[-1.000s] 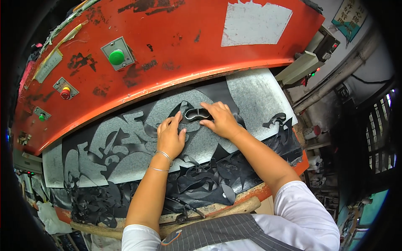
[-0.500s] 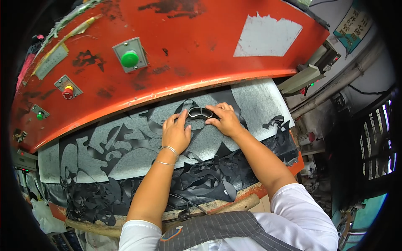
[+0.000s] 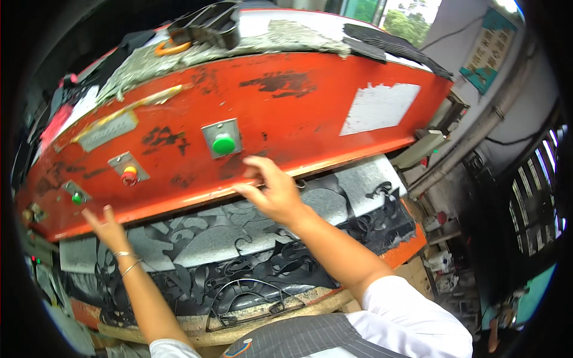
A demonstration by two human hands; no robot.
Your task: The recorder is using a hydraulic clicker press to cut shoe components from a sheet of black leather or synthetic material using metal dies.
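My left hand (image 3: 109,231) is raised at the left, fingers spread, just below a small green button (image 3: 76,197) on the red machine beam (image 3: 310,128). My right hand (image 3: 276,192) hovers in front of the beam, below and right of the large green button (image 3: 224,144). Its fingers are apart and slightly bent, with nothing in them. Under the beam lies a grey sheet (image 3: 370,173) strewn with black cut strips. A small curved metal edge (image 3: 300,184) peeks out beside my right hand; the rest of it is hidden.
A red and yellow knob (image 3: 129,175) sits between the green buttons. Tangled black scraps (image 3: 256,265) cover the near edge, with a dark wire frame (image 3: 256,303) in front. A metal cutting die (image 3: 218,27) and cloth (image 3: 268,48) rest on top of the beam.
Both hands have let go of the curved metal die on the sheet. The left has moved far left, the right up toward the large green button. The view has tilted up.
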